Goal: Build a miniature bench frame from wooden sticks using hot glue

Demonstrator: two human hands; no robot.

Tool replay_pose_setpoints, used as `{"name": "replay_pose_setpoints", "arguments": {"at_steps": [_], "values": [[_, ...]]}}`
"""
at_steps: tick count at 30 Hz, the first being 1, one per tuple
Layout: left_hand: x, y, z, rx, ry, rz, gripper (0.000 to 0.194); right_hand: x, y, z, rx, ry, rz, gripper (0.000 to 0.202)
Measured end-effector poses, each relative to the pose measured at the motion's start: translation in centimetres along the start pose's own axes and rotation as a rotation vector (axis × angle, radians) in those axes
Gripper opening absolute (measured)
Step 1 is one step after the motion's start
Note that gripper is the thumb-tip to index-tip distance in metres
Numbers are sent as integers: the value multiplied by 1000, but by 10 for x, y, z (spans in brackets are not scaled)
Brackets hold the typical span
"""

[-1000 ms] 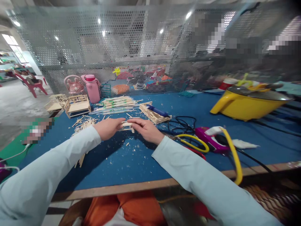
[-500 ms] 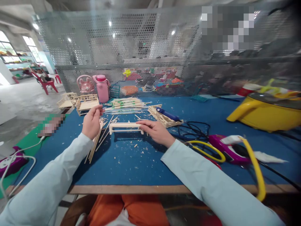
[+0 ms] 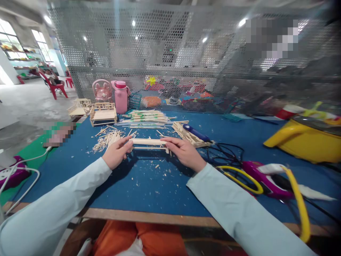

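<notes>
A small bench-like frame of pale wooden sticks [image 3: 148,142] is held level between my two hands over the blue tabletop [image 3: 149,192]. My left hand [image 3: 117,152] pinches its left end with thumb and fingers. At the opposite end, my right hand [image 3: 183,151] grips the frame, thumb in front. The frame's legs are partly covered by my fingers. Loose sticks and offcuts [image 3: 106,139] lie just beyond my left hand. Behind my right hand, a blue glue-gun-like tool [image 3: 196,132] rests on a stick-filled tray [image 3: 183,131].
Two miniature stick beds [image 3: 103,114] and a pink bottle [image 3: 121,97] stand at the back left. Bundled sticks [image 3: 147,116] lie near the perforated metal screen [image 3: 165,46]. On the right are a yellow pot [image 3: 298,138], a purple power strip [image 3: 263,177] and black cables [image 3: 226,153].
My left hand has come down and right from above the loose sticks to grasp the frame's left end. My right hand keeps hold of the right end. The view has shifted slightly.
</notes>
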State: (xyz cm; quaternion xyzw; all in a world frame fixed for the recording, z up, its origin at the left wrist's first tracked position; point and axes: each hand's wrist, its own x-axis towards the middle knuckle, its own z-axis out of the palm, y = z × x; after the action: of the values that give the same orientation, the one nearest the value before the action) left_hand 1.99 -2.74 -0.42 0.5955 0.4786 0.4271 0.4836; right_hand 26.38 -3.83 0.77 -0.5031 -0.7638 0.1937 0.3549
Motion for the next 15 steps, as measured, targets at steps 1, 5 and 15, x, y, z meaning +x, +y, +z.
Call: {"name": "replay_pose_setpoints", "arguments": {"at_steps": [1, 5, 15], "values": [[-1, -2, 1, 28, -19, 31, 53, 0, 1, 0, 2, -4, -1, 31], [-1, -10, 3, 101, -60, 142, 57, -2, 3, 0, -6, 9, -57, 28], [-13, 4, 0, 10, 17, 482, 57, -20, -13, -5, -130, 258, -361, 24]]}}
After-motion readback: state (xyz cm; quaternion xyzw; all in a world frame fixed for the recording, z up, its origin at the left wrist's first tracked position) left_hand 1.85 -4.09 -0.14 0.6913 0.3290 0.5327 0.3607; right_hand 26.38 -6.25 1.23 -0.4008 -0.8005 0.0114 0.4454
